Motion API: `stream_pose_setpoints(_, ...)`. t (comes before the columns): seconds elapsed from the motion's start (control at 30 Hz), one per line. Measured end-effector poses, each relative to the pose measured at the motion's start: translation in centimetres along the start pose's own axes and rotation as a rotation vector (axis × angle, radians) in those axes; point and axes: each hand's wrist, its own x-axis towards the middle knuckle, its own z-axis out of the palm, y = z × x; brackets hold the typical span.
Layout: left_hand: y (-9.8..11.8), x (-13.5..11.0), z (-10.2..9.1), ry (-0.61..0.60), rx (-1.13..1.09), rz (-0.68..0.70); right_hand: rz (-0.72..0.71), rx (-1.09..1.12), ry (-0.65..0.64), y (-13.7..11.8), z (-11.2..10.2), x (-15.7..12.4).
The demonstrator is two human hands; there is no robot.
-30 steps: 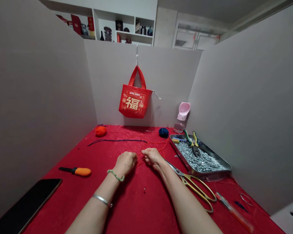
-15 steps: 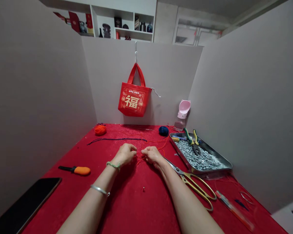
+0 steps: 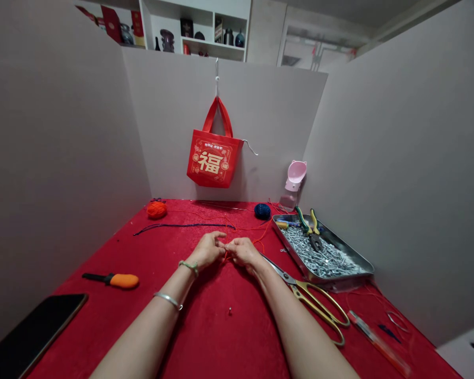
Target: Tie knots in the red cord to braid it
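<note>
My left hand (image 3: pixel 207 249) and my right hand (image 3: pixel 243 251) meet fingertip to fingertip over the red table cloth (image 3: pixel 205 337). Both pinch a thin red cord (image 3: pixel 260 235) that trails off toward the back right. The fingers of each hand are closed on it. A green bead bracelet and a silver bangle sit on my left wrist. A tiny metal piece (image 3: pixel 229 311) lies on the cloth between my forearms.
Gold-handled scissors (image 3: pixel 312 302) lie beside my right forearm. A metal tray (image 3: pixel 359 261) of screws holds pliers (image 3: pixel 310 227). An orange-handled knife (image 3: pixel 112 279) and a phone (image 3: pixel 31 337) lie left. Orange yarn (image 3: pixel 157 209), blue yarn (image 3: pixel 262 211), a dark cord (image 3: pixel 181 226) and a red bag (image 3: pixel 212 160) are farther back.
My two hands have come closer together until their fingertips touch, and they sit slightly farther up the table. The view has shifted a little.
</note>
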Motion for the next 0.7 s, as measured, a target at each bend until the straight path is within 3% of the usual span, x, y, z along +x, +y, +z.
stream_pose_setpoints(0.17, 0.16, -0.33, -0.06, 0.011, 0.000, -0.045, -0.037, -0.007, -0.032, 0.06, -0.08, -0.02)
stream_pose_setpoints(0.33, 0.25, -0.56, -0.55, 0.046, 0.015, -0.153, -0.076, -0.060, -0.143, 0.43, -0.47, -0.04)
stream_pose_setpoints(0.43, 0.01, -0.26, -0.71, 0.054, 0.047, -0.151, -0.072, -0.091, -0.126, 0.39, -0.62, -0.11)
stream_pose_setpoints(0.6, 0.01, -0.25, -0.39, 0.077, -0.136, -0.192, -0.060, -0.097, -0.101, -0.04, -0.75, -0.27)
stream_pose_setpoints(0.7, 0.44, -0.76, 0.13, 0.098, -0.127, -0.185, -0.063, -0.132, -0.096, -0.16, -0.82, -0.35)
